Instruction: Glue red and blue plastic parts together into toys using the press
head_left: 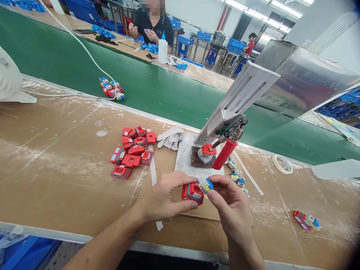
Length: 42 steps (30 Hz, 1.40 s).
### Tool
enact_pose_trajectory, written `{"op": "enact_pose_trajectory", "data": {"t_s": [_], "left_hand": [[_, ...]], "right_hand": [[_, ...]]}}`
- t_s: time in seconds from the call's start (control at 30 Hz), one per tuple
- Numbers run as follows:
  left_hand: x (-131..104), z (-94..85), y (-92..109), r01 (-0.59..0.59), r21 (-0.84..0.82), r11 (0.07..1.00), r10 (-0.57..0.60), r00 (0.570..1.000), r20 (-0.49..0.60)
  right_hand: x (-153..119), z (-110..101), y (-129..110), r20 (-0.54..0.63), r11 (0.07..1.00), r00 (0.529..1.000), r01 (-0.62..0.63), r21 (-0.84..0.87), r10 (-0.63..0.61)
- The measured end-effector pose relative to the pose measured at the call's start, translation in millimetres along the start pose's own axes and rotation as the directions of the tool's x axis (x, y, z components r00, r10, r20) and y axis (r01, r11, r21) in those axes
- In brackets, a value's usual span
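Between thumb and fingers, my left hand [165, 195] grips a red and grey plastic toy vehicle part [192, 193] with a raised top. My right hand [232, 200] pinches a small white, blue and yellow plastic piece [206, 185] just beside that red part; whether the two touch I cannot tell. Beyond my hands stands a toggle clamp press with a red handle [225, 154]. Another red part [208, 149] sits under its plunger on a dark base block [194, 157].
Several red parts [132, 160] are grouped at left near a white glove [171, 137]. Small white-blue pieces [237, 176] lie right of the press. Farther right are a tape roll [282, 164] and a red-white-blue assembly [306, 220]. A green conveyor belt [168, 95] crosses behind; a person [154, 28] sits beyond.
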<state>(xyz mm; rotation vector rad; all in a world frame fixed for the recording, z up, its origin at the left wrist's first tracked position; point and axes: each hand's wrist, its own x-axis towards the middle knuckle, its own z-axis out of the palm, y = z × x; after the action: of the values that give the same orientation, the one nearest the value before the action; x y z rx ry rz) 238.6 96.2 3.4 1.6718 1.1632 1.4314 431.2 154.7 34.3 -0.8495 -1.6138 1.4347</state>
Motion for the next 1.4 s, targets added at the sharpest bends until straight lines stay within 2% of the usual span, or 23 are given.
{"op": "enact_pose_trajectory", "data": {"t_s": [0.1, 0.27, 0.37, 0.47, 0.53, 0.63, 0.73, 0.8, 0.9, 1.0, 1.07, 1.13, 1.2, 1.27, 1.33, 1.4], "left_hand": [[-2, 1.8, 1, -0.016, 0.023, 1.0, 0.015, 1.0, 0.01], [-8, 6.5, -2, -0.1, 0.069, 0.993, 0.107, 0.989, -0.099], [-6, 6.0, -5, -0.241, 0.035, 0.97, 0.243, 0.968, -0.058], [-3, 4.0, -6, -0.264, -0.02, 0.964, 0.264, 0.964, -0.009], [-4, 3.4, -6, -0.198, -0.069, 0.978, 0.199, 0.98, 0.005], [-5, 5.2, -4, 0.03, -0.21, 0.977, -0.032, 0.999, -0.003], [-3, 8.2, 0, 0.275, -0.421, 0.864, -0.285, 0.958, 0.04], [0, 9.2, 4, 0.355, -0.499, 0.79, -0.359, 0.929, 0.093], [6, 7.6, 13, 0.434, -0.474, 0.766, -0.42, 0.896, 0.142], [8, 2.5, 22, 0.454, -0.406, 0.793, -0.426, 0.89, 0.162], [6, -1.4, 29, 0.41, -0.295, 0.863, -0.379, 0.912, 0.158], [3, -2.9, 35, 0.339, -0.082, 0.937, -0.331, 0.938, 0.101], [1, 0.4, 40, 0.266, 0.131, 0.955, -0.266, 0.964, -0.019], [-1, 8.1, 41, 0.197, 0.26, 0.945, -0.168, 0.977, -0.129], [-3, 17.2, 39, 0.098, 0.346, 0.933, -0.023, 0.976, -0.215], [-3, 24.3, 36, -0.024, 0.44, 0.898, 0.154, 0.953, -0.262]], "right_hand": [[1, -1, -6, 0.08, 0.983, 0.992, 0.111, -0.149, -0.1], [1, -10, -17, 0.268, 0.894, 0.943, 0.286, -0.346, -0.198], [-1, -11, -20, 0.314, 0.852, 0.926, 0.329, -0.408, -0.208], [-5, -8, -16, 0.3, 0.816, 0.916, 0.379, -0.436, -0.265], [-7, -5, -12, 0.283, 0.793, 0.904, 0.42, -0.442, -0.321], [-9, -4, -8, 0.293, 0.727, 0.882, 0.471, -0.499, -0.37], [-9, -3, -8, 0.327, 0.651, 0.866, 0.499, -0.572, -0.377], [-8, -1, -9, 0.312, 0.641, 0.866, 0.499, -0.583, -0.391], [-6, 1, -10, 0.255, 0.68, 0.877, 0.477, -0.557, -0.407], [-5, -1, -7, 0.156, 0.799, 0.93, 0.365, -0.478, -0.332], [-6, -2, -4, 0.093, 0.923, 0.981, 0.194, -0.333, -0.173], [-8, -1, -1, 0.072, 0.996, 0.997, -0.001, -0.084, 0.007], [-10, 4, 0, 0.066, 0.97, 0.991, -0.127, 0.205, 0.116], [-14, 12, -1, 0.057, 0.882, 0.98, -0.194, 0.429, 0.188], [-17, 20, -4, 0.072, 0.793, 0.966, -0.244, 0.558, 0.247], [-20, 27, -8, 0.091, 0.728, 0.95, -0.289, 0.622, 0.3]]}}
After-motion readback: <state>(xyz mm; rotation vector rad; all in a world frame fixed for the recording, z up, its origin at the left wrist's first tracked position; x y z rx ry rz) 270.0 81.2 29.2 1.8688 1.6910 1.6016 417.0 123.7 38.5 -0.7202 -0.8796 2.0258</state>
